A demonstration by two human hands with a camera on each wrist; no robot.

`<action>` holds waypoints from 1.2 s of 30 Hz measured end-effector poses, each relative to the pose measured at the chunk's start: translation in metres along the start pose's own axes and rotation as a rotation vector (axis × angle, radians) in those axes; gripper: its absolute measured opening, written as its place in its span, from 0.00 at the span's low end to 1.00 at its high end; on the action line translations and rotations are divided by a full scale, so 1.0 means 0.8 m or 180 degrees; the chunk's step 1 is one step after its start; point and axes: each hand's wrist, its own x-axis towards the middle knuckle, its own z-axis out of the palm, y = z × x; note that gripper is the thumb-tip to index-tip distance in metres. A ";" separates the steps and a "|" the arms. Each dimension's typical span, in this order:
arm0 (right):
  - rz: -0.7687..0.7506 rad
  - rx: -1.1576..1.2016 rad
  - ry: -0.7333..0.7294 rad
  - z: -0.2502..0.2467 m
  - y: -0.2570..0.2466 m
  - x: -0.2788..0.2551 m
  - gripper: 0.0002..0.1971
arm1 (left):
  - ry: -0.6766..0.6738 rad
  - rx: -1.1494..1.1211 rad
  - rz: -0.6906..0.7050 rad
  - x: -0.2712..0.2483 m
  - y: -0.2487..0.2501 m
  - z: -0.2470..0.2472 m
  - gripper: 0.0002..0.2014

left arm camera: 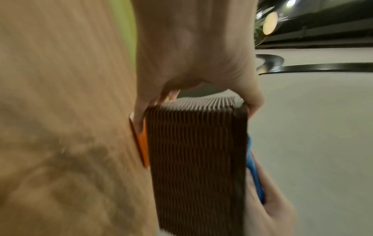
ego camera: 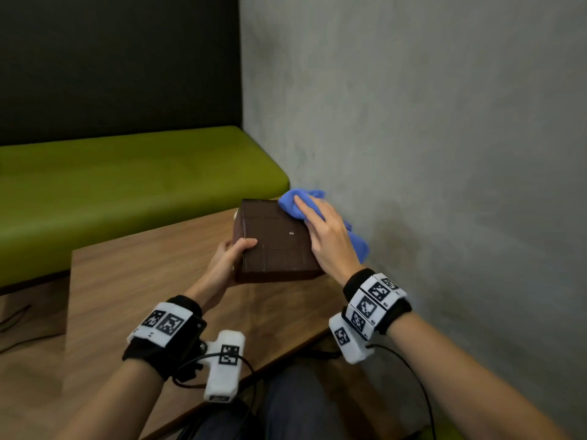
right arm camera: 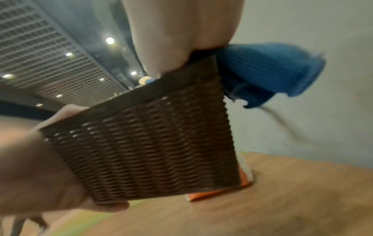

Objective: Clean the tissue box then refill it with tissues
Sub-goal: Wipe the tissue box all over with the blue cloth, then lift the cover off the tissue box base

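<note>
We sit at a wooden table (ego camera: 133, 281) that runs up to a grey wall (ego camera: 413, 122). A green bench (ego camera: 127, 185) is behind it.

We hold the brown tissue box (ego camera: 273, 239) up over the far part of the table, close to the wall. It looks turned over, so a flat brown side faces up at us. Its sides are woven, like a basket. Something flat and orange (right arm camera: 218, 194) lies on the table just under the box. It may be the pack of tissues, but we cannot tell for sure.

Our left hand (ego camera: 228, 258) grips the near left corner of the box, thumb on top and fingers down the side. Our right hand (ego camera: 327, 236) lies on the right side of the box, fingers mostly straight, and presses a blue cloth (ego camera: 301, 204) down on the far right corner. The rest of the cloth hangs off the right edge, by the wall.

The flat side stretches from the cloth toward us and to the left, where the left hand is. So we think the wipe should come that way, toward the left hand, while that hand keeps the box from sliding. The box looks light, so it could tip if we press too hard on the corner.
</note>
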 end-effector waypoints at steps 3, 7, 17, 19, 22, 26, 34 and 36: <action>-0.0315 -0.0073 -0.0227 0.001 0.002 -0.006 0.24 | -0.0012 0.0120 0.0055 0.002 0.005 0.000 0.46; -0.0765 -0.0126 -0.0158 0.005 -0.013 -0.019 0.29 | 0.0442 -0.0669 0.0145 0.007 -0.002 0.013 0.31; 0.1438 0.1475 0.0938 -0.018 -0.004 0.020 0.18 | 0.0008 0.0015 0.0791 0.011 -0.015 0.000 0.43; 0.1242 0.1348 0.0931 -0.016 -0.010 0.017 0.18 | -0.0053 -0.0103 0.0703 0.011 -0.005 0.000 0.51; 0.1191 0.1279 0.0775 -0.003 -0.014 -0.005 0.18 | 0.0307 -0.0379 0.0995 0.010 0.003 -0.001 0.57; 0.1612 0.1906 0.0880 -0.005 -0.012 -0.006 0.18 | 0.0206 0.0780 0.1557 0.002 -0.003 -0.016 0.59; 0.0308 0.0934 0.0062 0.004 0.030 -0.017 0.19 | 0.0588 0.1608 0.2124 0.004 -0.035 -0.054 0.58; 0.0543 0.0422 -0.0780 0.015 0.062 -0.025 0.21 | 0.0578 0.1879 0.2278 0.003 -0.042 -0.065 0.57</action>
